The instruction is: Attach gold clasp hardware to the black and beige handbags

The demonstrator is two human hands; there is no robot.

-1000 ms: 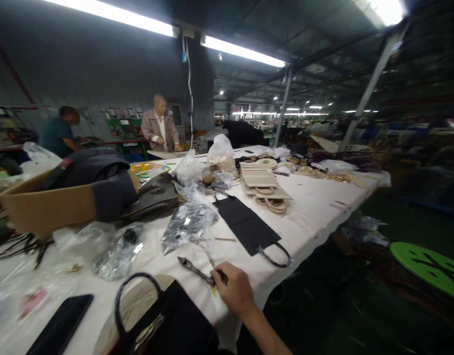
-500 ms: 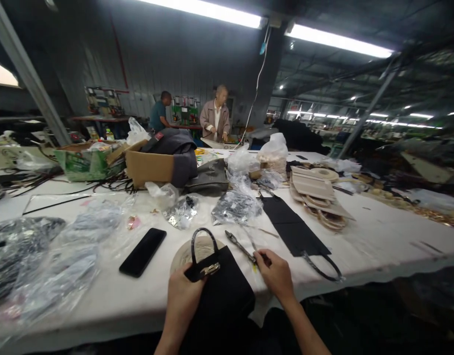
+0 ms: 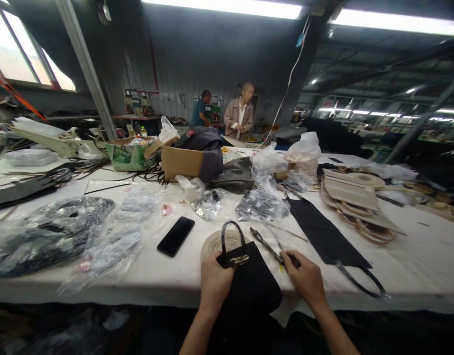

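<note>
My left hand [image 3: 216, 281] is closed on the upper left edge of a small black handbag [image 3: 251, 278]. The bag tilts at the table's front edge. It has a looped top handle [image 3: 232, 224] in clear wrap and a gold-coloured metal clasp [image 3: 239, 260]. Thumb and fingers of my right hand [image 3: 304, 276] pinch the near end of a slim dark metal hand tool [image 3: 265, 244]; its exact kind is unclear. A round roll of pale tape [image 3: 212, 240] lies behind the bag, partly covered by it.
A black phone [image 3: 176, 236] lies to the left, near plastic-wrapped pieces [image 3: 75, 222]. On the right are a flat black bag panel [image 3: 325, 231] and stacked beige pieces [image 3: 354, 192]. A cardboard box [image 3: 180, 162] stands behind. Two people work beyond the white table [image 3: 167, 276].
The view has turned left, so everything appears farther right. My hands keep nearly the same hold on the bag and the metal tool.
</note>
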